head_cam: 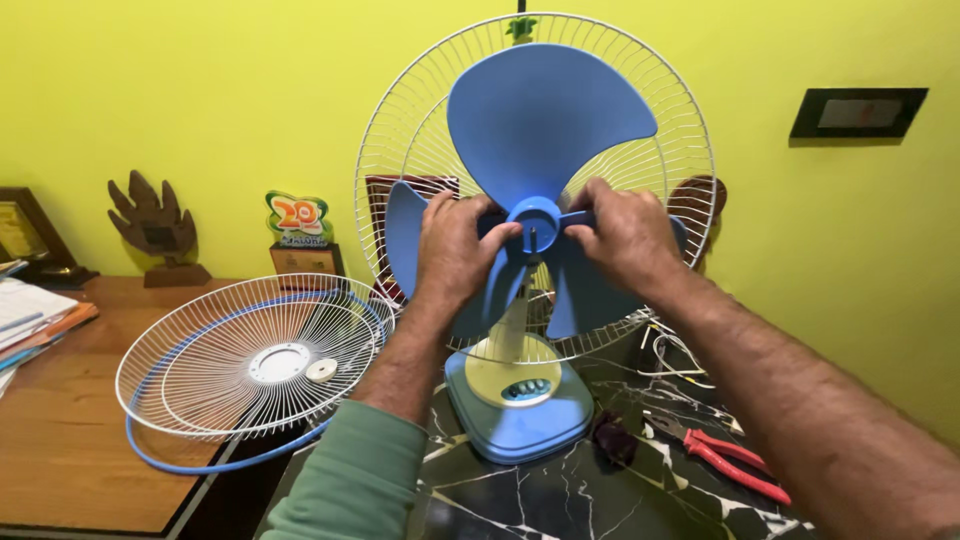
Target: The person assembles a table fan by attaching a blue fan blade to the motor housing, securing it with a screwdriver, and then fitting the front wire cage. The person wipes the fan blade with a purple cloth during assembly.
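Note:
A table fan stands upright on its blue base (520, 420), with a white wire rear guard (400, 120) and a blue three-bladed propeller (540, 110) mounted in front of it. My left hand (455, 245) grips the propeller just left of its hub (535, 225). My right hand (625, 235) grips it on the right side of the hub. Both hands press around the hub, thumbs toward the centre.
The removed white front guard (250, 360) with a blue rim ring lies flat on the wooden table at left. Red-handled pliers (735, 460) and loose white wires (675, 355) lie on the black marble surface at right. Trophies and papers sit at the back left.

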